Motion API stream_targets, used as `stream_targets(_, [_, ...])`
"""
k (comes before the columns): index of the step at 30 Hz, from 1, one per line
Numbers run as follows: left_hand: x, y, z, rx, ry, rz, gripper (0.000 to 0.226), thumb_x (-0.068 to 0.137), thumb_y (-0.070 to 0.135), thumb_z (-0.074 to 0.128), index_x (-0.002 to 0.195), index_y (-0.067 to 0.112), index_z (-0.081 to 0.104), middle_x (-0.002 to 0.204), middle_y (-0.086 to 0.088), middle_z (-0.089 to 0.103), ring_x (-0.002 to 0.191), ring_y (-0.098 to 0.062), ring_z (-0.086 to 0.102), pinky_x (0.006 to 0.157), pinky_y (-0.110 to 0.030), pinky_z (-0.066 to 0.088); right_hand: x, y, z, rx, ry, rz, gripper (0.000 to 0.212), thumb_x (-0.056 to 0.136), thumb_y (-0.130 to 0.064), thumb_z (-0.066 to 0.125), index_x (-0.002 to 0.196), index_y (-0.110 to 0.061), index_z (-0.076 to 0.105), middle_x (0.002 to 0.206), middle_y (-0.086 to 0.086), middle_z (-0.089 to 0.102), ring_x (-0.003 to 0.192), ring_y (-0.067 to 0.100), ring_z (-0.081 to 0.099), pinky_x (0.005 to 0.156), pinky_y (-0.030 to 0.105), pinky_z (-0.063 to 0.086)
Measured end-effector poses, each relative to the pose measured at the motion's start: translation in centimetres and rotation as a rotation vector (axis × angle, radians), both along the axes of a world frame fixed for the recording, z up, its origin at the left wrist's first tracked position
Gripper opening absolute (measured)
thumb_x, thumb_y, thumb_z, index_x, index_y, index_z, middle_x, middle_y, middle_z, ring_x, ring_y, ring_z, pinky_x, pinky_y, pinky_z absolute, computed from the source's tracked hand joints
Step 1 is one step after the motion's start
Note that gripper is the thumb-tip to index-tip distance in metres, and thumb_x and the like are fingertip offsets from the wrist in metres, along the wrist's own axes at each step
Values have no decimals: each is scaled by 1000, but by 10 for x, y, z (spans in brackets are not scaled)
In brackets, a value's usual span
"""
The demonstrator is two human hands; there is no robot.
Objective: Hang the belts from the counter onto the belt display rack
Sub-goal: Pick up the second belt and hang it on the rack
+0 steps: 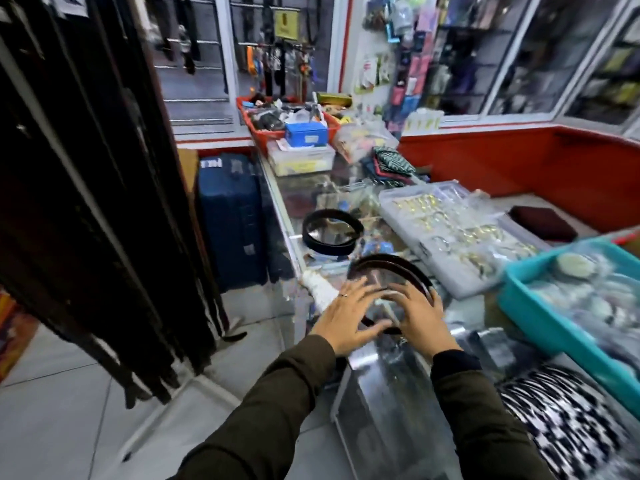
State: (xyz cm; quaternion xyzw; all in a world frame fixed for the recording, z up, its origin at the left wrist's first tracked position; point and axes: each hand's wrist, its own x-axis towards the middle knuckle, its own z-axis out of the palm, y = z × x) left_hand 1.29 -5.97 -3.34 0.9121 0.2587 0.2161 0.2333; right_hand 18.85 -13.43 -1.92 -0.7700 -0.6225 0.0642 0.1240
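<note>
A dark brown coiled belt (391,268) lies on the glass counter (388,368) right in front of me. My left hand (346,317) and my right hand (420,320) hover over its near side with fingers spread, touching or almost touching the coil. Whether either hand grips it I cannot tell. A second coiled black belt (332,232) lies farther back on the glass. Many dark belts hang from the display rack (86,202) at the left, reaching almost to the floor.
Clear boxes of gold jewellery (457,233) and a teal tray (571,306) crowd the counter's right side. A blue suitcase (232,220) stands on the floor between rack and counter. Red baskets (277,123) sit at the far end. A black-and-white cloth (561,417) lies near right.
</note>
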Motion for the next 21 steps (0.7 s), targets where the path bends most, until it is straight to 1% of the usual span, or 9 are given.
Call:
stream_targets(2, [14, -12, -8, 38, 110, -50, 78, 89, 71, 50, 146, 17, 49, 147, -5, 54, 140, -24, 43, 122, -40, 25, 15, -16, -2, -91, -5, -22, 58, 74, -28, 81, 129, -33, 65, 141, -8, 59, 145, 15, 43, 119, 47, 8])
stream_targets(5, [26, -25, -23, 138, 249, -25, 81, 78, 79, 49, 133, 21, 60, 123, -3, 66, 118, -26, 57, 114, -44, 32, 24, -32, -1, -123, 8, -42, 46, 76, -19, 75, 120, -33, 70, 129, -8, 67, 138, 15, 50, 118, 48, 16])
stream_targets(7, [31, -28, -27, 163, 239, 28, 65, 82, 70, 51, 124, 23, 64, 114, -2, 66, 111, -27, 58, 107, -42, 35, 24, -37, 1, -111, 9, -42, 42, 81, -16, 71, 120, -32, 70, 128, -9, 68, 141, 14, 46, 120, 46, 15])
stream_targets(9, [31, -28, -23, 117, 181, 69, 43, 89, 51, 56, 120, 22, 66, 112, -1, 67, 109, -26, 59, 103, -40, 35, 23, -39, 3, -103, -35, -44, 37, 88, -15, 65, 121, -32, 70, 130, -10, 68, 141, 13, 45, 122, 45, 11])
stream_targets(12, [22, -23, -20, 54, 115, 66, 35, 89, 37, 52, 116, 23, 69, 110, 1, 68, 104, -23, 61, 103, -39, 34, 21, -39, 11, -122, -6, -34, 32, 89, -15, 63, 115, -31, 74, 120, -9, 74, 125, 9, 56, 123, 43, 12])
stream_targets(14, [12, -19, -21, 42, 95, 48, 38, 86, 38, 48, 113, 21, 69, 106, 2, 67, 101, -23, 61, 103, -41, 34, 19, -37, 18, -123, 151, -22, 23, 85, -16, 74, 104, -27, 78, 105, -7, 78, 106, 5, 64, 116, 40, 36])
stream_targets(16, [2, -12, -22, 44, 58, 49, 38, 86, 39, 45, 109, 18, 68, 105, 1, 66, 101, -23, 59, 104, -44, 33, 17, -34, 22, -130, 304, 2, 23, 77, -14, 84, 97, -25, 81, 92, -4, 81, 91, 7, 74, 95, 35, 57])
stream_targets(18, [-8, -7, -17, 85, -15, 63, 36, 86, 38, 47, 106, 15, 67, 108, -1, 64, 106, -23, 57, 108, -43, 31, 10, -29, 29, -128, 378, 30, 25, 71, -9, 88, 93, -19, 82, 84, -1, 82, 82, 11, 77, 85, 34, 62])
stream_targets(21, [-26, 0, 0, 138, -137, 126, 29, 87, 32, 53, 109, 18, 64, 120, -1, 56, 119, -20, 49, 116, -33, 18, -5, -17, 44, -62, 527, 44, 24, 69, -3, 90, 91, -10, 82, 84, 1, 82, 80, 9, 78, 82, 29, 63])
